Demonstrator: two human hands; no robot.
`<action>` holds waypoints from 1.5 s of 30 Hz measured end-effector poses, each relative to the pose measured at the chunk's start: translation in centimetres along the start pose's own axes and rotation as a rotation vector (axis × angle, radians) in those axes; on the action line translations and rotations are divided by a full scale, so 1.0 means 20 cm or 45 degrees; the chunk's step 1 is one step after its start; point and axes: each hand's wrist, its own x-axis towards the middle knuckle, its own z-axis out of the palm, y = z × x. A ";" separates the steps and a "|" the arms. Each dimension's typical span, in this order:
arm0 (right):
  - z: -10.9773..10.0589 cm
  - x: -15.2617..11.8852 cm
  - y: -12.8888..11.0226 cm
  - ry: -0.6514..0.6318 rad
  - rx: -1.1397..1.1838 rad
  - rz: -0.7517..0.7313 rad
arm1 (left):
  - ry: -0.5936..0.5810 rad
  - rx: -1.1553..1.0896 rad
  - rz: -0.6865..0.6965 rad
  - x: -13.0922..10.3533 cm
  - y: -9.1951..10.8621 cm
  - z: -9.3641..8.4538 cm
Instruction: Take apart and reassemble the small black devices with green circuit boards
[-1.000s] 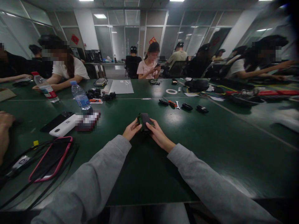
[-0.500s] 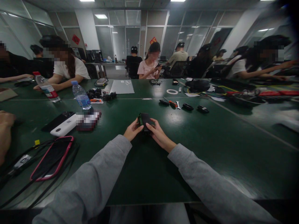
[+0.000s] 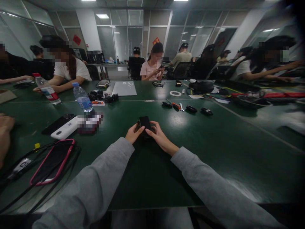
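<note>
A small black box-like device [image 3: 144,124], with a bit of green at its left edge, is held between my two hands just above the green table [image 3: 214,152]. My left hand [image 3: 133,133] grips its left side, thumb on the near face. On the right side my right hand [image 3: 160,135] holds it, thumb also on the near face and fingers curled behind. The undersides of the device and some fingertips are hidden.
To the left lie a red-rimmed phone [image 3: 53,162] with cables, a white power bank [image 3: 64,127] and a blue-capped bottle [image 3: 82,98]. Beyond are a screwdriver [image 3: 175,106], a wrench [image 3: 181,107] and a tape roll [image 3: 175,93]. Another person's hand [image 3: 6,130] rests far left.
The black device has turned in my hands, so its dark flat face shows more and its green side less. It has shifted slightly left.
</note>
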 end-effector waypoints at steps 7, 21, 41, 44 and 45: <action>-0.01 0.01 0.01 -0.004 -0.005 0.016 | 0.060 -0.003 -0.055 -0.01 0.01 0.00; -0.01 0.00 -0.02 -0.070 -0.027 -0.016 | 0.113 0.017 -0.077 -0.01 0.02 0.00; 0.01 -0.01 0.00 -0.017 -0.070 -0.055 | 0.124 -0.096 -0.067 -0.01 0.01 0.00; 0.01 -0.01 0.01 -0.010 -0.085 -0.067 | 0.123 -0.091 -0.064 -0.01 0.02 0.00; 0.01 -0.01 0.01 -0.010 -0.092 -0.069 | 0.123 -0.093 -0.064 -0.01 0.02 0.00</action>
